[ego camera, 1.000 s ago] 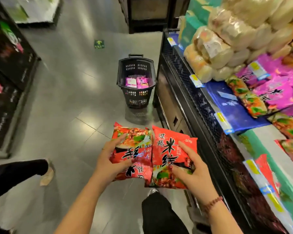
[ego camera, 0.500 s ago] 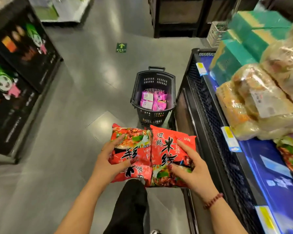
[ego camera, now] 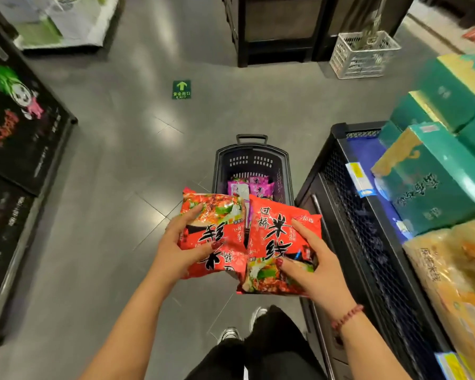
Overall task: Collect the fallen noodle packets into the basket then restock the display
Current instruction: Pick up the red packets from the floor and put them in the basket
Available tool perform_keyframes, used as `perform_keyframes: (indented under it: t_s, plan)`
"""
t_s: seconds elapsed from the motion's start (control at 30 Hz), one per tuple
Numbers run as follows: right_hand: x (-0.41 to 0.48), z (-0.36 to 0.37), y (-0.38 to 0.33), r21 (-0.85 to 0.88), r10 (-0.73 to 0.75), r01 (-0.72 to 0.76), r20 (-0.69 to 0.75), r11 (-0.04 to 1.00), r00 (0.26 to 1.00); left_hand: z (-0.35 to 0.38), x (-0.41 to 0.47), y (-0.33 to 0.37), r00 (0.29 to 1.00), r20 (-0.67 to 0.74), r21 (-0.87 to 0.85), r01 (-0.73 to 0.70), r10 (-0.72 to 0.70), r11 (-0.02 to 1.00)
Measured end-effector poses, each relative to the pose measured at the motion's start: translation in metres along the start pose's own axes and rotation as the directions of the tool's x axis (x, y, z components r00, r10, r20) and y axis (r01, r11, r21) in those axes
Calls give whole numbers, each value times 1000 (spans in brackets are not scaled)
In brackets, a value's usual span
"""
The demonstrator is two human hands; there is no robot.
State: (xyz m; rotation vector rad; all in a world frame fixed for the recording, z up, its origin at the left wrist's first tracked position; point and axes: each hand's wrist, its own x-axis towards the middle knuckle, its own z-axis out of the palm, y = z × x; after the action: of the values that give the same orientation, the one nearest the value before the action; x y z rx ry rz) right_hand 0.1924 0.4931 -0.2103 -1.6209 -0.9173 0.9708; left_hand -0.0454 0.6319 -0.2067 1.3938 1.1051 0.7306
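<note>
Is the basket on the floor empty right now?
Not empty: purple packets lie inside the basket; how many, cannot tell.

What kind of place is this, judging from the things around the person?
Most likely a supermarket aisle. A black shopping basket with pink packets inside stands on the floor, the display shelf carries price labels and stacked green boxes, and an exit sign is stuck to the floor.

One wide-angle view from the wearer's head, facing forward and steeply down, basket (ego camera: 251, 163) near ahead
</note>
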Motion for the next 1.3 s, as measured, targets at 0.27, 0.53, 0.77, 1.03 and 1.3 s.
perform_keyframes:
  t_s: [0.27,0.53,0.77,1.03,1.3]
  plan:
    - [165,-17,1,-2,33,-33,77,999,996,25,142,6,997,-55,-31,57,-59,998]
    - [292,-34,-17,-39,57,-53,92,998,994,43,257,26,993,-72,0,96,-96,995]
    - [361,-23,-20,-21,145,-145,25,989,989,34,346,28,992,7,23,123,-123,992]
    - [445,0,-11,12,212,-211,-81,977,974,25,469,7,990,44,36,135,-137,990]
    - [543,10,99,-73,289,-302,-151,951,945,71,550,-105,968,13,77,247,-249,966]
